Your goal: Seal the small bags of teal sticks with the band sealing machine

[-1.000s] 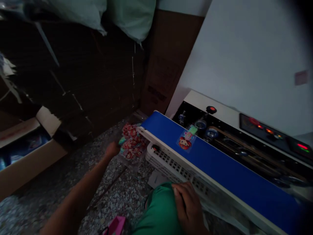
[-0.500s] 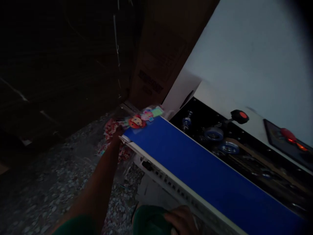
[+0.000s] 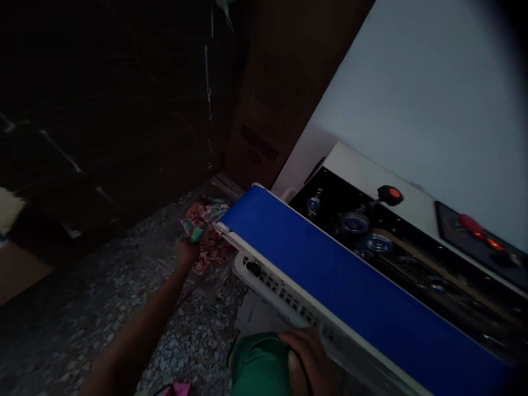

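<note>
My left hand (image 3: 187, 252) is low at the left, dark and blurred, at the edge of a clear plastic bag (image 3: 165, 256). Inside the bag lie several small red-and-white printed packets (image 3: 212, 247). A green-and-yellow striped piece (image 3: 197, 234) shows at the fingertips; I cannot tell whether they grip it. My right hand (image 3: 307, 355) rests with bent fingers against the green cloth (image 3: 259, 366) over my knee, with nothing visible in it. Just beyond the bag is the end of a blue conveyor belt (image 3: 297, 247), its surface bare.
Beside the belt, a machine has blue-rimmed wheels (image 3: 355, 222), a black-and-orange knob (image 3: 390, 195) and a panel with a red button (image 3: 470, 223). A large cardboard box (image 3: 264, 110) stands behind. Speckled flooring (image 3: 190, 330) lies below; another carton (image 3: 20, 269) is at far left.
The cartoon-printed packets at the belt's end have left it. My left hand has moved down and away from the belt end. My right hand stays at the knee.
</note>
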`<state>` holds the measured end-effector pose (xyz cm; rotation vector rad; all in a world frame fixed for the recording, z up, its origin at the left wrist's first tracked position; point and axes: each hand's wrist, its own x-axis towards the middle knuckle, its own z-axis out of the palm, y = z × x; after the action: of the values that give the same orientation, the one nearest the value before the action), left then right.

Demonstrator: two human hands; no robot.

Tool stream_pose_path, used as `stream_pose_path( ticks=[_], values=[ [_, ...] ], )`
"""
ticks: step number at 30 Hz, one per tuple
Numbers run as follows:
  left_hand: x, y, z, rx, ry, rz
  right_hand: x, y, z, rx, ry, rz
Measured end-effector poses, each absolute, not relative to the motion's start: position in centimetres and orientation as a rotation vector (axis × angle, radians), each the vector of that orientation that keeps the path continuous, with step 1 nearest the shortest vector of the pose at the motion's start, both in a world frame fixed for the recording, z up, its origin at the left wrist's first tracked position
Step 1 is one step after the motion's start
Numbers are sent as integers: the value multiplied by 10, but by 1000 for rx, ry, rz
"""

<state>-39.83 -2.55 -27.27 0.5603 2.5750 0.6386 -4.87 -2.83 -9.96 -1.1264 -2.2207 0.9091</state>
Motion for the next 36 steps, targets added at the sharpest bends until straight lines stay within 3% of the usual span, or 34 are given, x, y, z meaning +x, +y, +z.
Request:
stream_pose_path(
  ticks=[7, 11, 14, 22, 29, 36],
  values=[
    [-340, -113, -168, 1082, 2393, 1178, -43, -31, -79, -1141, -2348, 1072],
    [-288, -144, -94, 1561, 1924, 1312, -57, -25, -47, -1186, -2182, 1547],
    [-251, -158, -48, 1710, 1665, 1298, -73, -24, -7, -912, -1964, 1818],
    [-172, -174, 18, 1793, 1428, 1320, -44, -49, 42, -747, -1512, 1705],
    [-126, -186, 39, 1727, 1253, 1270, 20, -73, 58, -610, -1331, 1717],
    [-99, -186, 51, 1662, 1137, 1245, 58, -87, 66, -613, -1371, 1508]
  ],
)
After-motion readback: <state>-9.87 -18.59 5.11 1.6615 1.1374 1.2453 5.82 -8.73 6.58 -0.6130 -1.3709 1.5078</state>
